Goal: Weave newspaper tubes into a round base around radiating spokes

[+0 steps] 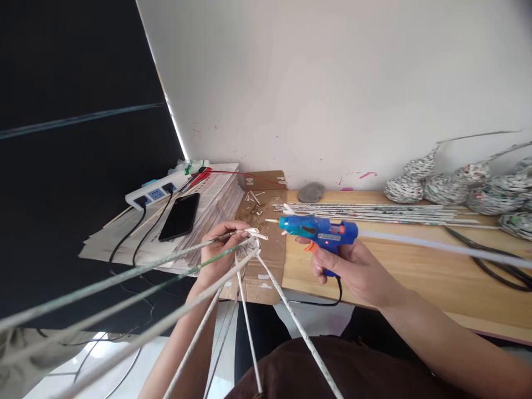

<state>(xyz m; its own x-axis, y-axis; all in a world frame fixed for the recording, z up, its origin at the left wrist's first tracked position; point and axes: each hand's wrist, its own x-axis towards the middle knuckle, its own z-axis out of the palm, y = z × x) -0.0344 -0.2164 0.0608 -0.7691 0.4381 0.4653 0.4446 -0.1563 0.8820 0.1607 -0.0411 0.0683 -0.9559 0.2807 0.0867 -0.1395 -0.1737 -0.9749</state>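
My right hand [347, 271] is wrapped round a blue glue gun [324, 230], fingers by its orange trigger. Its nozzle points left, a short gap from the paper piece in my other hand. A long whitish glue stick [415, 244] trails out of its back. My left hand [220, 249] pinches the small woven hub of a bundle of rolled paper sticks [286, 302]. Those long sticks fan out toward me and to the lower left. Short cut ends stand up at the hub, close to the nozzle. Part of the hub is hidden by my fingers.
A stack of newspaper [224, 194] carries a black phone [179, 216] and a power strip [155, 191]. Cardboard [266, 277] holds paper scraps. Behind lie more paper sticks [374, 212], a grey stone [311, 192], scissors [486, 249] and several woven paper gourd shapes [405, 188].
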